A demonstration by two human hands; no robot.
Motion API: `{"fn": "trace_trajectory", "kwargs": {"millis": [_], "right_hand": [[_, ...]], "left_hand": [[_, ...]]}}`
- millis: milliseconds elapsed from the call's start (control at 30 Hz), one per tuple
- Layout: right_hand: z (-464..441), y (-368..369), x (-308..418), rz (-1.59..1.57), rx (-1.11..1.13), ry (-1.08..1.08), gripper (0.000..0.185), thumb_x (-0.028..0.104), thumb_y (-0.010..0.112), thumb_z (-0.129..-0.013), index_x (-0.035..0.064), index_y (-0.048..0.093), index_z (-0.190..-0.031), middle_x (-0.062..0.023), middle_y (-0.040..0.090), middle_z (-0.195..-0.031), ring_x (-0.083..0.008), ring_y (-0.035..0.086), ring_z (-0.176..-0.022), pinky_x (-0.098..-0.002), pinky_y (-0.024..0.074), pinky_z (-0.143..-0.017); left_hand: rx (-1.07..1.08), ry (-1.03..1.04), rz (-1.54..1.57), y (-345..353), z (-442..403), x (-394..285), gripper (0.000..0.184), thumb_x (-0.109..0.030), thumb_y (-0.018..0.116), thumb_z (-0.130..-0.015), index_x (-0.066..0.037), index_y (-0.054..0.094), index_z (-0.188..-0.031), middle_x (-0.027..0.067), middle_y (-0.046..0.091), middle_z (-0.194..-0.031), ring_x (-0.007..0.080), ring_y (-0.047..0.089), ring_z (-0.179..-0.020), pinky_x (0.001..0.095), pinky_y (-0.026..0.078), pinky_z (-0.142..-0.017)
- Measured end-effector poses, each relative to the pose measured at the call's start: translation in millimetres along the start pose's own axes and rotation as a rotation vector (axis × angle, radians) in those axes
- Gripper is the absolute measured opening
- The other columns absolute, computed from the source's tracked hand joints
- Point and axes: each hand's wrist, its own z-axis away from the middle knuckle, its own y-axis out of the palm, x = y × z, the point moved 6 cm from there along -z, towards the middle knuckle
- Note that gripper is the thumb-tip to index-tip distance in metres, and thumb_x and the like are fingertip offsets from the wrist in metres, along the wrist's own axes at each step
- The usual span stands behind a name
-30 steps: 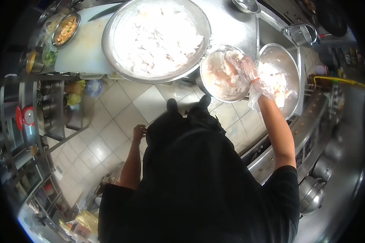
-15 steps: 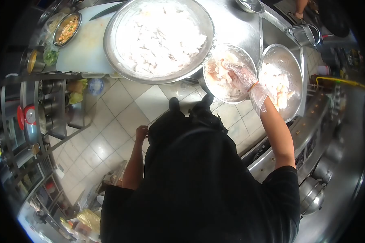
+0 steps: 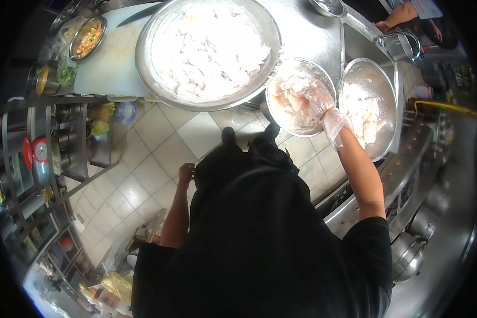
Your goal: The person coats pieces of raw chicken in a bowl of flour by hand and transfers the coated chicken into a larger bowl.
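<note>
My right hand (image 3: 310, 98), in a clear plastic glove with an orange band at the wrist, is down in a round metal bowl (image 3: 273, 117). Its fingers curl into pale, wet pieces of raw meat (image 3: 286, 106), and the tips are partly hidden. Beside my thigh hangs my left hand (image 3: 186, 173), bare, its fingers loosely bent and holding nothing. Left of the bowl stands a much larger metal basin (image 3: 144, 69) with white-coated pieces (image 3: 212, 53). On the right, a perforated metal colander (image 3: 384, 95) holds more pale meat pieces (image 3: 367, 119).
A knife (image 3: 138, 14) lies on a white cutting board (image 3: 108, 66), near a small bowl of orange-coloured food (image 3: 88, 40). At the upper right, another person's arm (image 3: 400, 16) reaches near a metal pot (image 3: 400, 46). Shelving (image 3: 71, 138) stands at the left.
My right hand has shifted slightly within the bowl, its fingers now more curled among the meat. The other person's arm and sleeve have come further into view. My left hand stays put.
</note>
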Motion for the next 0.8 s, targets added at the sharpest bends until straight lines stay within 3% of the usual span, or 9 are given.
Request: {"fn": "trace_trajectory", "kwargs": {"millis": [67,100,200,267,300,400,567,700,800], "right_hand": [[16.5,24.3,-31.8,-1.391,-0.172,0.865,0.02,0.016,0.052,-0.084,-0.0018,0.06,-0.09,-0.0073,0.062,-0.083,-0.0168,0.058,-0.073,-0.0292,0.0476,-0.069],[18.0,18.1,-29.9,-1.391,-0.173,0.865,0.02,0.016,0.052,-0.084,-0.0018,0.06,-0.09,-0.0073,0.062,-0.083,-0.0168,0.058,-0.073,-0.0292,0.0476,-0.069],[4.6,-16.6,8.2,-0.307,0.085,0.679,0.024,0.017,0.051,-0.086,-0.0041,0.057,-0.094,-0.0064,0.061,-0.088,-0.0128,0.057,-0.07,-0.0233,0.0479,-0.065],[17.8,1.6,-8.1,-1.029,0.029,0.933,0.029,0.023,0.053,-0.084,-0.0037,0.056,-0.095,-0.0105,0.058,-0.094,-0.0118,0.055,-0.073,-0.0206,0.0439,-0.058],[20.3,0.6,-23.3,-1.029,0.03,0.935,0.029,0.023,0.053,-0.084,-0.0037,0.056,-0.095,-0.0105,0.058,-0.094,-0.0118,0.055,-0.073,-0.0206,0.0439,-0.058],[25.2,16.9,-15.0,-1.74,0.533,0.849,0.034,0.019,0.055,-0.083,-0.0034,0.051,-0.108,-0.0116,0.055,-0.106,-0.0122,0.056,-0.079,-0.0216,0.0453,-0.066],[10.1,-18.1,22.1,-0.639,0.161,0.453,0.041,0.014,0.061,-0.077,0.0026,0.05,-0.115,-0.0089,0.057,-0.107,-0.0175,0.053,-0.097,-0.0259,0.0427,-0.083],[2.2,-19.0,34.6,-0.554,0.102,0.641,0.04,0.013,0.063,-0.075,0.0032,0.053,-0.113,-0.0101,0.059,-0.102,-0.0182,0.056,-0.092,-0.0261,0.0436,-0.081],[-6.5,-24.8,36.5,0.116,0.087,0.469,0.035,0.011,0.064,-0.074,0.0008,0.057,-0.107,-0.01,0.063,-0.093,-0.0158,0.059,-0.083,-0.0266,0.0463,-0.075]], "left_hand": [[-0.007,-0.014,-0.021,0.3,-1.3,0.4,0.015,-0.008,0.047,-0.081,-0.008,0.057,-0.092,0.005,0.058,-0.072,0.0125,0.057,-0.059,0.0241,0.045,-0.049],[-0.014,-0.028,-0.041,0.0,-2.0,1.2,0.015,-0.008,0.047,-0.081,-0.008,0.057,-0.092,0.005,0.058,-0.072,0.0126,0.057,-0.059,0.0242,0.045,-0.049],[-0.032,-0.044,-0.059,0.0,1.3,-1.3,0.015,-0.008,0.046,-0.081,-0.007,0.057,-0.092,0.0049,0.058,-0.072,0.0129,0.057,-0.059,0.0243,0.045,-0.049],[-0.035,-0.038,-0.086,-0.2,2.5,-2.0,0.015,-0.008,0.046,-0.081,-0.007,0.057,-0.092,0.0049,0.058,-0.072,0.013,0.057,-0.059,0.0245,0.045,-0.049],[-0.038,-0.033,-0.113,-0.4,3.2,-2.1,0.015,-0.007,0.046,-0.081,-0.007,0.057,-0.091,0.0049,0.058,-0.072,0.0132,0.057,-0.059,0.0246,0.045,-0.049],[-0.057,-0.059,-0.06,-0.2,4.1,0.8,0.015,-0.007,0.046,-0.08,-0.007,0.057,-0.091,0.0049,0.059,-0.073,0.0127,0.056,-0.058,0.0247,0.045,-0.048],[-0.051,-0.046,-0.073,1.8,5.4,2.2,0.016,-0.006,0.047,-0.079,-0.008,0.057,-0.091,0.0045,0.059,-0.072,0.012,0.056,-0.058,0.0244,0.044,-0.047],[-0.056,0.005,-0.146,0.1,-0.1,0.0,0.015,-0.005,0.047,-0.08,-0.008,0.057,-0.091,0.004,0.058,-0.071,0.0118,0.056,-0.057,0.0242,0.044,-0.046],[-0.011,0.009,-0.092,-1.4,-3.3,-0.8,0.015,-0.006,0.047,-0.08,-0.008,0.057,-0.091,0.004,0.058,-0.071,0.0117,0.056,-0.057,0.0241,0.044,-0.046]]}}
